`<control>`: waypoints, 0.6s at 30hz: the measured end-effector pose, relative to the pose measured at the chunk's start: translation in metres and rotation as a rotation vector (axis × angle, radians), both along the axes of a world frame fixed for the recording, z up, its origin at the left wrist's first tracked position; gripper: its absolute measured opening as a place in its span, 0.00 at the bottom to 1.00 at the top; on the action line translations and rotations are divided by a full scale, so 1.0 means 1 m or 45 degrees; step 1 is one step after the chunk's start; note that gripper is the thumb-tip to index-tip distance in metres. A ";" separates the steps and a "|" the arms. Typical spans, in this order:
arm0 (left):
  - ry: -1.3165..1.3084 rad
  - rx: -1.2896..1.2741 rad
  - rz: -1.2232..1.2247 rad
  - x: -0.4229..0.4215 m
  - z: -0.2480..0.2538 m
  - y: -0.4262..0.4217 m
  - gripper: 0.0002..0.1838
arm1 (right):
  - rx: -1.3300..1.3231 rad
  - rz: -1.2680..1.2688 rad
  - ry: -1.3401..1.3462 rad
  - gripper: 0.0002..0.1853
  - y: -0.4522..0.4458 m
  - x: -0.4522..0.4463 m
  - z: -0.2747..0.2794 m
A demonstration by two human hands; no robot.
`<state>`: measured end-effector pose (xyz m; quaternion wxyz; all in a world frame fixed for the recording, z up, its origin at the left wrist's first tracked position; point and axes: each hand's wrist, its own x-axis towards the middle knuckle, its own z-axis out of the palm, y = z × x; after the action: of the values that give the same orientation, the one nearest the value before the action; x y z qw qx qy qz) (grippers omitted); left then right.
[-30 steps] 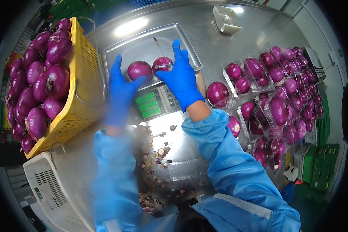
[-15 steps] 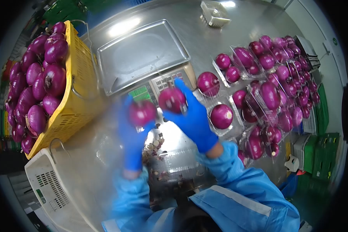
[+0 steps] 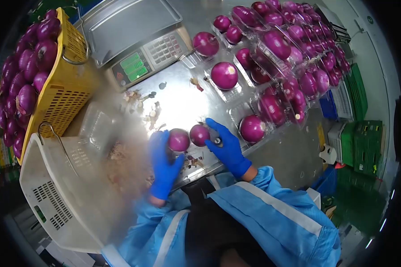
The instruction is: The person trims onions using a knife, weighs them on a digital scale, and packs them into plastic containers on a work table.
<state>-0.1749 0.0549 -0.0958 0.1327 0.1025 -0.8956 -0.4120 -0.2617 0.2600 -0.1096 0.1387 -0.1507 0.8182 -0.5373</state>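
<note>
My left hand (image 3: 165,162), in a blue glove, curls round one side of a red onion (image 3: 179,140) near the table's front edge. A second red onion (image 3: 199,135) sits beside it, with the gloved fingers of my right hand (image 3: 227,149) cupped about its right side. A small metallic thing (image 3: 217,141) shows at my right palm; its kind is unclear. Clear plastic shows faintly below the two onions. Right of my hands, a red onion (image 3: 224,75) and another onion (image 3: 252,128) lie in clear plastic trays.
A scale (image 3: 129,66) with a green display stands at the back. Packed onion trays (image 3: 294,53) crowd the right. At left are a yellow crate (image 3: 71,84) of onions and a white basket (image 3: 53,200). Peel scraps (image 3: 152,115) litter the metal table.
Both hands have brought their onions away from the scale, down toward the table's front edge. The camera view has shifted, so the scale and trays appear higher and further left.
</note>
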 end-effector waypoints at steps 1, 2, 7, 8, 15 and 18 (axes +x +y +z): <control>-0.066 0.072 0.082 0.007 -0.001 -0.004 0.38 | 0.019 -0.062 0.030 0.34 0.005 0.000 0.001; -0.161 0.282 0.291 0.020 -0.013 -0.009 0.36 | 0.056 -0.084 -0.003 0.33 0.014 0.010 -0.002; -0.409 0.314 0.248 0.033 -0.084 -0.036 0.26 | -0.013 -0.119 -0.435 0.24 0.014 0.013 -0.039; -0.373 0.379 0.263 0.033 -0.085 -0.036 0.23 | -0.077 -0.120 -0.634 0.22 0.009 0.011 -0.041; -0.225 0.834 0.383 0.022 -0.025 -0.019 0.18 | -0.430 -0.321 -0.557 0.16 0.004 0.020 -0.013; -0.185 0.812 0.336 0.006 0.039 0.008 0.18 | -0.667 -0.320 -0.777 0.15 0.029 0.009 0.069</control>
<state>-0.1692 0.0625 -0.0569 0.0820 0.2826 -0.7080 -0.6421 -0.2526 0.2894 -0.0411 0.2652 0.0861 0.5872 -0.7599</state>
